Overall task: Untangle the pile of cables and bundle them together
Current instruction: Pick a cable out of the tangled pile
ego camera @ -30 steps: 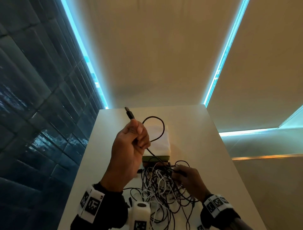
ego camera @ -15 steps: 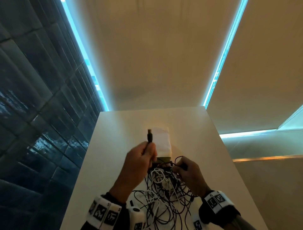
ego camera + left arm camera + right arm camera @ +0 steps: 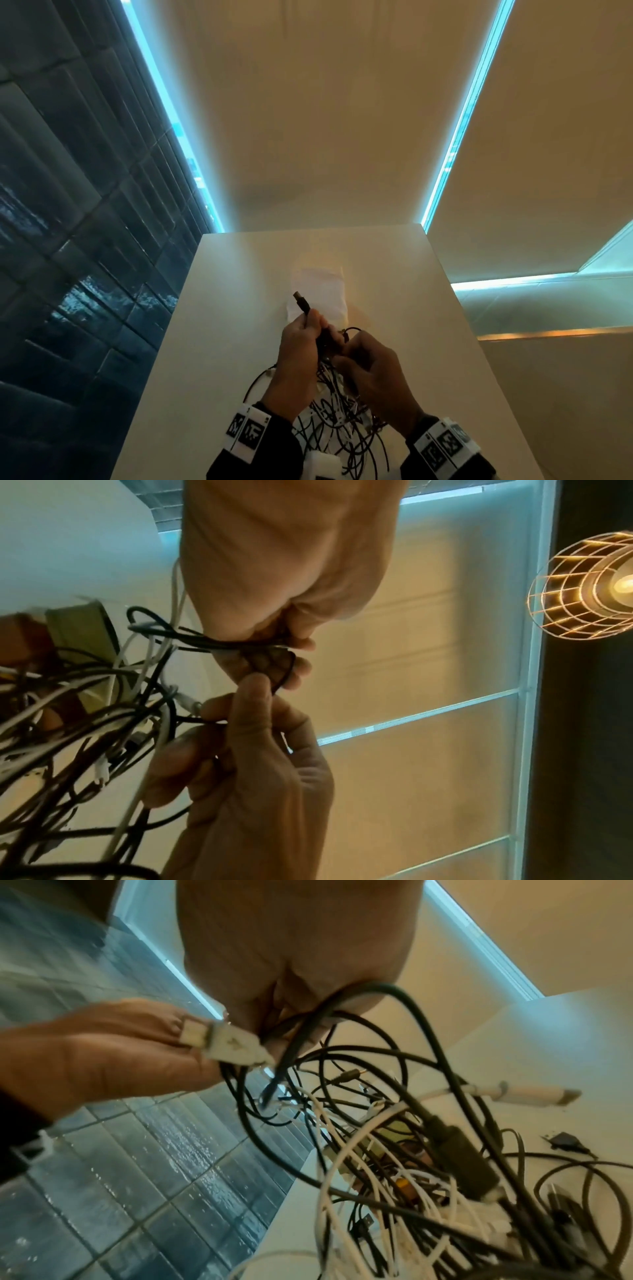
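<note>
Head view shows both hands meeting just above the far edge of the cable pile (image 3: 337,416), which lies on the white table (image 3: 219,342) between the wrists, on the person's near side. The left hand (image 3: 298,356) has its fingers curled round a black cable (image 3: 318,337) whose plug (image 3: 301,302) sticks out past the knuckles, pointing far and slightly left. The right hand (image 3: 371,373) pinches the same dark strand right beside it (the left wrist view shows a small loop (image 3: 286,669) of black cable gathered in the left fingers, with the right thumb (image 3: 251,693) against it). From the grip the cable's long axis runs from the plug back toward the person, down into the tangle. Freeing it probably means drawing it up and away, and the left hand, holding the plug end, is better placed to lead. A white folded cloth (image 3: 320,291) lies farther along the table.
</note>
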`<action>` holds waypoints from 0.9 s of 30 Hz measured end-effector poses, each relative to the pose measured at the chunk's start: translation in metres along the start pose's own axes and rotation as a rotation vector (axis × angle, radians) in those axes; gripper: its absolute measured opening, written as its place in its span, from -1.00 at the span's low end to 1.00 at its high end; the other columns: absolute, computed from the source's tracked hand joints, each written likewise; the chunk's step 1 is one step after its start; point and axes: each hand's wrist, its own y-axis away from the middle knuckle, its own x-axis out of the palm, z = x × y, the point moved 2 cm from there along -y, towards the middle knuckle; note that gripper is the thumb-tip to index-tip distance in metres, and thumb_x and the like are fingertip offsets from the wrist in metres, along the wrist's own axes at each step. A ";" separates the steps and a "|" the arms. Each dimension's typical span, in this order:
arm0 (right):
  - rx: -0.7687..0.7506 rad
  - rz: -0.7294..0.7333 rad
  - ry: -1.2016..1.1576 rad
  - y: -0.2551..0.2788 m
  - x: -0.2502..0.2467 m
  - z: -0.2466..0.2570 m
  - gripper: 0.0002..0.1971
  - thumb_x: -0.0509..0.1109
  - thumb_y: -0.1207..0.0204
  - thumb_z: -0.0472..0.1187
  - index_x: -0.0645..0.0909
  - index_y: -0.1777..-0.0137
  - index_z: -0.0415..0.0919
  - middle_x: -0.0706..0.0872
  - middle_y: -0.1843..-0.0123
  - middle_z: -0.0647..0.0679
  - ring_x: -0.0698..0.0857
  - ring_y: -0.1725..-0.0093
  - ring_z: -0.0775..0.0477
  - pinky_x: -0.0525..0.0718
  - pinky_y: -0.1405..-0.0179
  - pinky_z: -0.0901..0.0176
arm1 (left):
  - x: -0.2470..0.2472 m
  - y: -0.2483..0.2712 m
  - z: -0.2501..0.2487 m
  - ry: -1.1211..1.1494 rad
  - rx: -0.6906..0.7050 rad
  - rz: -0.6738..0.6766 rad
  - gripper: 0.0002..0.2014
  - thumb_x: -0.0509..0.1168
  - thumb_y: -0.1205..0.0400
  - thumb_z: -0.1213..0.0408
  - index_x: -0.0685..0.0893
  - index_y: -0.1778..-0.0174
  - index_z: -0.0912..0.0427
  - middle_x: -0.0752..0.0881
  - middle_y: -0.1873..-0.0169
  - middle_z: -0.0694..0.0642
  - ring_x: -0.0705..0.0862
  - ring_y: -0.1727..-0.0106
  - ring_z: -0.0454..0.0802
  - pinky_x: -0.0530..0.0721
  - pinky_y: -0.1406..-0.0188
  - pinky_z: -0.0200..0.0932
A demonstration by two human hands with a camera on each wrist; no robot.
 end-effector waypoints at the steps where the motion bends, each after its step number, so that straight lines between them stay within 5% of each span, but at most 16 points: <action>1: -0.017 0.032 0.036 -0.001 0.000 -0.002 -0.87 0.48 -0.52 -0.33 0.56 0.17 -0.20 0.65 0.48 -0.07 0.61 0.56 0.01 0.59 0.53 0.15 | -0.001 0.001 -0.002 0.037 -0.009 -0.005 -0.68 0.04 -0.80 0.22 0.48 0.23 0.26 0.60 0.48 0.14 0.60 0.38 0.08 0.64 0.20 0.02; 6: -0.142 0.193 0.314 -0.011 0.000 -0.024 -0.93 0.46 -0.50 -0.14 0.63 0.15 -0.09 0.70 0.30 0.13 0.66 0.35 0.15 0.65 0.35 0.22 | -0.004 0.006 -0.019 0.258 0.006 -0.015 -0.68 0.01 -0.80 0.30 0.42 0.28 0.24 0.38 0.54 0.08 0.37 0.52 -0.04 0.42 0.49 -0.14; 11: -0.106 0.213 0.387 -0.013 -0.010 -0.063 -0.82 0.47 -0.46 -0.28 0.61 0.30 -0.03 0.64 0.38 0.28 0.61 0.36 0.23 0.50 0.31 0.42 | -0.011 0.018 -0.054 0.265 0.117 0.024 -0.68 0.01 -0.78 0.33 0.43 0.31 0.20 0.35 0.55 0.04 0.33 0.52 -0.08 0.29 0.47 -0.18; 18: -0.082 0.225 0.518 -0.022 -0.008 -0.084 -0.94 0.37 -0.43 -0.13 0.57 0.23 0.04 0.68 0.30 0.16 0.64 0.28 0.17 0.64 0.27 0.08 | -0.019 0.049 -0.083 0.280 0.225 0.047 -0.67 0.02 -0.76 0.35 0.44 0.35 0.20 0.33 0.57 0.03 0.30 0.51 -0.08 0.35 0.53 -0.26; 22: -0.055 0.175 0.574 -0.019 -0.020 -0.091 -0.74 0.42 -0.45 -0.21 0.51 0.25 0.22 0.62 0.36 0.29 0.60 0.32 0.31 0.55 0.30 0.32 | -0.026 0.062 -0.118 0.275 0.393 0.073 -0.62 -0.01 -0.77 0.35 0.45 0.39 0.17 0.34 0.59 -0.01 0.33 0.54 -0.12 0.39 0.54 -0.30; 27: 0.058 0.024 0.387 -0.031 -0.025 -0.064 -0.81 0.46 -0.50 -0.35 0.68 0.29 -0.07 0.71 0.43 0.06 0.60 0.48 0.19 0.62 0.40 0.10 | -0.049 0.052 -0.115 0.188 0.457 -0.037 -0.64 0.01 -0.79 0.29 0.47 0.34 0.17 0.42 0.56 0.00 0.40 0.48 -0.09 0.42 0.49 -0.29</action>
